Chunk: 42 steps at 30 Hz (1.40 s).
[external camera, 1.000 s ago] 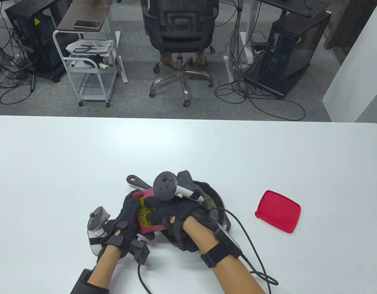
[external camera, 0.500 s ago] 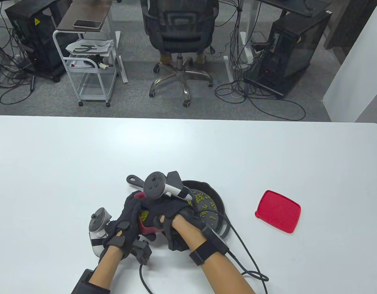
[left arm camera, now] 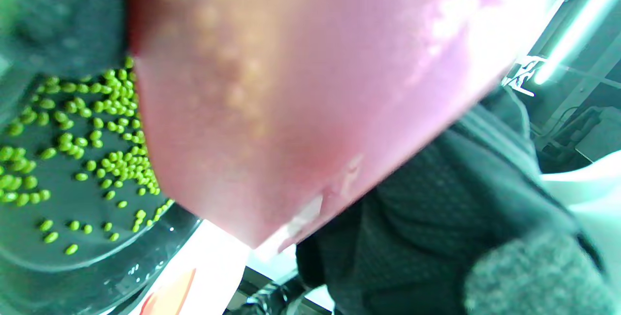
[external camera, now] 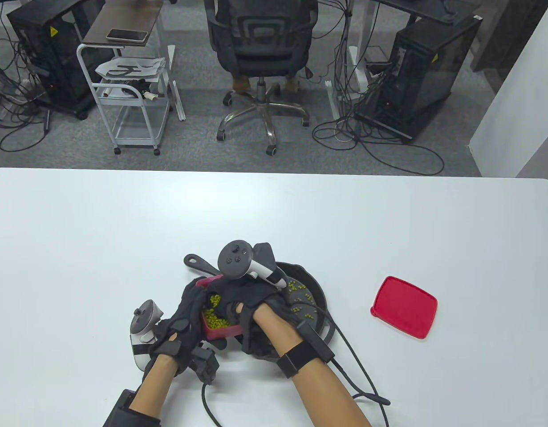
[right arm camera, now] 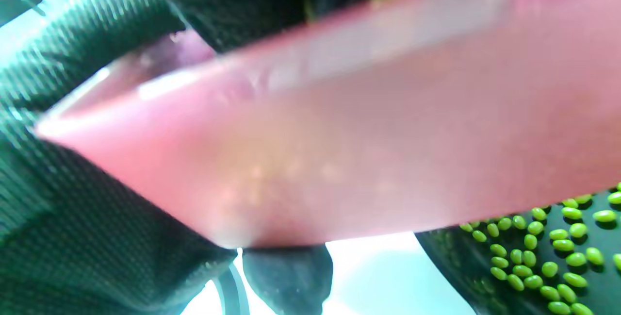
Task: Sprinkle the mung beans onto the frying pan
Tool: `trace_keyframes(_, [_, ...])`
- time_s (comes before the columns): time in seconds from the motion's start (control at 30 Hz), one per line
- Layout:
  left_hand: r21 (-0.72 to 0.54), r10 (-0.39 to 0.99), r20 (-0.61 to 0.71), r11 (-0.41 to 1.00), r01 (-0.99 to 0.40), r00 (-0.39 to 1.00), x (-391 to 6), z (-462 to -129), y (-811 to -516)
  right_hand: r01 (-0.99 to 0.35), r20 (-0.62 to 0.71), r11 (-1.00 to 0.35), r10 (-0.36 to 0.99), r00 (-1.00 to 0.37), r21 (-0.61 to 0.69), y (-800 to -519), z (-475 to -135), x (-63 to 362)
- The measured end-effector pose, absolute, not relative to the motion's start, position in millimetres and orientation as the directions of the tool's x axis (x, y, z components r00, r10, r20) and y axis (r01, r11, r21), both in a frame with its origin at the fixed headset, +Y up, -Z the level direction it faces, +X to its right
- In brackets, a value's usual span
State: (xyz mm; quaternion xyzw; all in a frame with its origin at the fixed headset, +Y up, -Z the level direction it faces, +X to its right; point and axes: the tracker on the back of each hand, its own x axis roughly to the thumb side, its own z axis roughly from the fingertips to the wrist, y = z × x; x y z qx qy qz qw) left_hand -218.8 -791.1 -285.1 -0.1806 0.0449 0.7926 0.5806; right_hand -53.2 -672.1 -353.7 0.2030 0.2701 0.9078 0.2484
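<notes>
Over the black cast-iron frying pan (external camera: 316, 307), our left hand (external camera: 184, 318) grips the red plastic tub (external camera: 220, 331) of green mung beans (external camera: 213, 311); our right hand (external camera: 251, 302) reaches inside, grasp hidden. Tilting risks beans spilling onto the white table (external camera: 274, 213).

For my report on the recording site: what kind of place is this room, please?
Probably an office or lab, not a kitchen. Beyond the white table stand a swivel office chair, black computer towers with cables tangled on grey carpet, and a rolling cart holding papers.
</notes>
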Motion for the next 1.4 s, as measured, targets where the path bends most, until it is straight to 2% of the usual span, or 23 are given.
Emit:
trace_keyframes(0.17, [-0.132, 0.902, -0.344, -0.323, -0.937, -0.262, -221, -286, -791, -0.391, 0.206, -0.725, 0.585, -0.785, 0.567, -662, -361, -38])
trace_keyframes(0.4, [-0.125, 0.902, -0.340, -0.324, -0.938, -0.266, -223, -287, -790, -0.520, 0.127, -0.689, 0.655, -0.745, 0.505, -650, -375, 5])
trace_keyframes(0.53, [-0.115, 0.902, -0.336, -0.326, -0.938, -0.272, -225, -287, -789, -0.553, 0.063, -0.680, 0.656, -0.752, 0.482, -657, -381, 31])
trace_keyframes(0.67, [-0.111, 0.900, -0.330, -0.337, -0.935, -0.285, -230, -289, -787, -0.535, -0.022, -0.667, 0.615, -0.788, 0.518, -685, -386, 47])
trace_keyframes(0.87, [-0.086, 0.896, -0.315, -0.356, -0.930, -0.314, -236, -290, -783, -0.463, -0.051, -0.643, 0.551, -0.833, 0.610, -726, -385, 35])
trace_keyframes(1.0, [-0.072, 0.892, -0.310, -0.367, -0.928, -0.329, -240, -290, -782, -0.463, -0.033, -0.644, 0.563, -0.826, 0.608, -740, -388, 17])
trace_keyframes(1.2, [-0.063, 0.891, -0.308, -0.370, -0.927, -0.334, -243, -290, -781, -0.512, -0.036, -0.667, 0.590, -0.807, 0.541, -741, -399, 6])
trace_keyframes(1.4, [-0.062, 0.890, -0.310, -0.369, -0.927, -0.334, -243, -290, -781, -0.475, -0.013, -0.777, 0.516, -0.856, 0.412, -726, -411, 16])
